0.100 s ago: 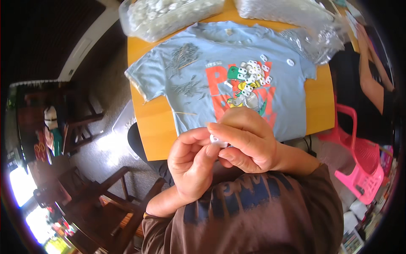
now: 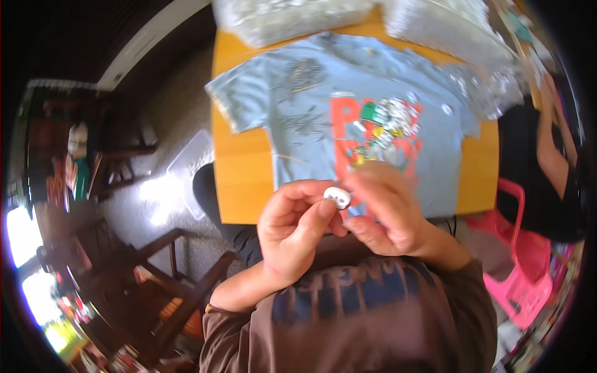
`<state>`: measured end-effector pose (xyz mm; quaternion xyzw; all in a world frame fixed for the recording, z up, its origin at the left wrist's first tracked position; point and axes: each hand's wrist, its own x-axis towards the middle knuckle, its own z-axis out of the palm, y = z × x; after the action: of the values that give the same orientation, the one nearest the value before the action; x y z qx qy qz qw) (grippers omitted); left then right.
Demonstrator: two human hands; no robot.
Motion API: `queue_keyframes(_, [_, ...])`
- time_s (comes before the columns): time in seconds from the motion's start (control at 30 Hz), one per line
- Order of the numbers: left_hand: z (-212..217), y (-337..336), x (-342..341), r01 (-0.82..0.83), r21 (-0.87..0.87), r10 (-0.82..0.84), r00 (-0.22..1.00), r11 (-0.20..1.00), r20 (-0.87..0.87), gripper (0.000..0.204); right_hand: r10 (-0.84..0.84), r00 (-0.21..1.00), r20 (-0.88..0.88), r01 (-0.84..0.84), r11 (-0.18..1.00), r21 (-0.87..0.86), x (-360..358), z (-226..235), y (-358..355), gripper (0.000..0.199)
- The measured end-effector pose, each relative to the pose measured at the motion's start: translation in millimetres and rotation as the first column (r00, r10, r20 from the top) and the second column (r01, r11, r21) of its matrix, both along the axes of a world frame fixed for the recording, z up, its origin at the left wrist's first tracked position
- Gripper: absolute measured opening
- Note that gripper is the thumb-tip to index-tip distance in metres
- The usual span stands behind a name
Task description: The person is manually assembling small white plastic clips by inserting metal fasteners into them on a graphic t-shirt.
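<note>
Between thumb and forefinger, my left hand [image 2: 292,221] pinches a small white oval plastic piece [image 2: 337,198] with dark holes in its face. My right hand [image 2: 388,211] is just to its right, smeared by motion, with its thumb apart from the fingers and nothing visible in it. Both hands are in front of a light blue T-shirt [image 2: 429,168] spread over the table. A heap of similar white pieces [image 2: 398,115] lies on the shirt's printed front. To the left lie two piles of small grey metal pins [image 2: 301,73], with thin sticks near them.
Clear bags of white pieces [image 2: 298,22] stand along the far side of the yellow wooden table [image 2: 239,193]. A crumpled clear bag [image 2: 488,87] lies at the far right. Beyond the right edge are a pink plastic chair [image 2: 522,273] and another person's arm [image 2: 550,124]. Dark wooden chairs [image 2: 161,267] stand left.
My right fingers have parted from the white piece, which now shows its holed face in my left hand. The whole view has shifted, with the table appearing further right.
</note>
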<state>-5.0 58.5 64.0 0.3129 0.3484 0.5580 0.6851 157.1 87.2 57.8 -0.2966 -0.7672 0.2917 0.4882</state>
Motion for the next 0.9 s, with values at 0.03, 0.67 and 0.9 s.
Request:
queue_keyframes(0.03, [-4, -3, -9, -0.037, -0.008, 0.037, 0.999, 0.999, -0.024, 0.019, -0.023, 0.997, 0.079, 0.026, 0.999, -0.037, 2, 2, -2, 0.045])
queue_keyframes(0.67, [-151, -26, -226, -0.900, -0.013, 0.814, 0.401, 0.436, -0.420, 0.030, -0.084, 0.972, 0.218, 0.147, 0.945, -0.293, 13, -17, -11, 0.023])
queue_keyframes(0.9, [-64, 31, -107, -0.647, 0.354, 0.703, 0.421, 0.675, -0.573, 0.022, -0.106, 0.972, 0.209, 0.139, 0.979, -0.150, 37, -38, -26, 0.028])
